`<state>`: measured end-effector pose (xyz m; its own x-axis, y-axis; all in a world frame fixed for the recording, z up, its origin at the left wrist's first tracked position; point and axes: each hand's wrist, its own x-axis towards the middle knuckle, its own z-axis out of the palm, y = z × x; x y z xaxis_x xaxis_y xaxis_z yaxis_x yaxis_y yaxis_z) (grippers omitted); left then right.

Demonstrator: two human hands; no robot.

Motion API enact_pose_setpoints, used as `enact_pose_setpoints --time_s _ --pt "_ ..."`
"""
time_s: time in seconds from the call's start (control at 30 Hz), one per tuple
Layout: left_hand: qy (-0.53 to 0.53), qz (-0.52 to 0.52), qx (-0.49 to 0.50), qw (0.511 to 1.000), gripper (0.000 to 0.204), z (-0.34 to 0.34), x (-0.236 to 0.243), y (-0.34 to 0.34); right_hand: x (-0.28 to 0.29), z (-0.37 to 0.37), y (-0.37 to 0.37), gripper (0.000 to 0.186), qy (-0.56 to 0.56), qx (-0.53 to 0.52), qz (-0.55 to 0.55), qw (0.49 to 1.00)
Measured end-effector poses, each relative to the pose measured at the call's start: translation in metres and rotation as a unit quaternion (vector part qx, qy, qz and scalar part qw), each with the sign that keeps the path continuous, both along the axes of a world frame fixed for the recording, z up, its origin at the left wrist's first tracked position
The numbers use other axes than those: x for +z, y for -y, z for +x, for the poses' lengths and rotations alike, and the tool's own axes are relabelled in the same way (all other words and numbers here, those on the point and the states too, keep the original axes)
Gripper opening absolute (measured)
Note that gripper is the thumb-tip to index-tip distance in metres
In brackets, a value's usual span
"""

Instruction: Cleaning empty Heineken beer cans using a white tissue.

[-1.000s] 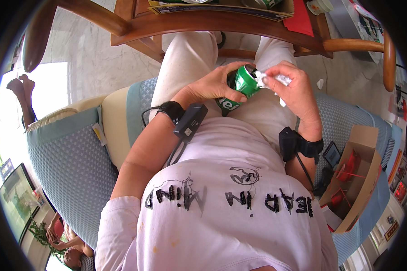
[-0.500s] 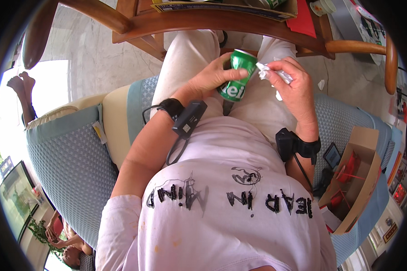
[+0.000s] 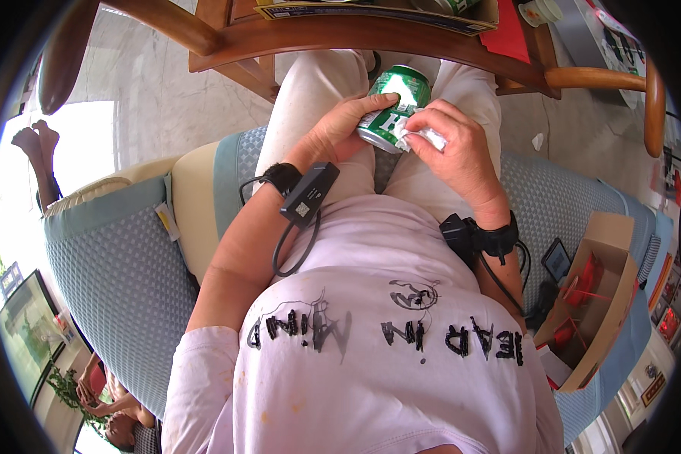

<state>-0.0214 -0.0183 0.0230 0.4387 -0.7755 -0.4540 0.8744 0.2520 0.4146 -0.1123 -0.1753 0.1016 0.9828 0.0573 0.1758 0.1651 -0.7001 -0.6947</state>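
Observation:
Over my lap, my left hand (image 3: pixel 349 127) is closed round a green drink can (image 3: pixel 405 85), its thumb lying across the can's side. The can is tilted, its silver end toward my body. A crumpled white tissue (image 3: pixel 430 137) is pinched in the fingers of my right hand (image 3: pixel 461 155), and it touches the can's lower right side. A black strap with a small device (image 3: pixel 310 198) is on my left forearm; another black strap and device (image 3: pixel 483 236) sit on my right wrist.
Ahead stands a wooden chair (image 3: pixel 378 35) bearing a cardboard tray (image 3: pixel 378 13) with green cans, a red packet (image 3: pixel 505 38) and a paper cup (image 3: pixel 541 11). To my right, an opened cardboard box (image 3: pixel 594 303) lies on the blue sofa cover, beside a phone (image 3: pixel 556 259). A person (image 3: pixel 121 416) is at far left.
The can has turned in my left hand, showing a different side and tilting more. My right hand has moved left and brought the tissue against it.

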Motion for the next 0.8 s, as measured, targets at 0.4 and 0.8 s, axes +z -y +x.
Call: enact_pose_setpoints --time_s 0.4,0.8 --pt "-0.037 -0.003 -0.033 0.999 0.034 0.0 -0.003 0.003 -0.007 0.006 -0.001 0.012 0.033 -0.032 -0.01 0.999" --pt "-0.092 0.041 0.001 0.995 0.033 0.001 0.01 0.005 -0.014 0.006 -0.01 0.019 0.173 0.036 -0.186 0.967"
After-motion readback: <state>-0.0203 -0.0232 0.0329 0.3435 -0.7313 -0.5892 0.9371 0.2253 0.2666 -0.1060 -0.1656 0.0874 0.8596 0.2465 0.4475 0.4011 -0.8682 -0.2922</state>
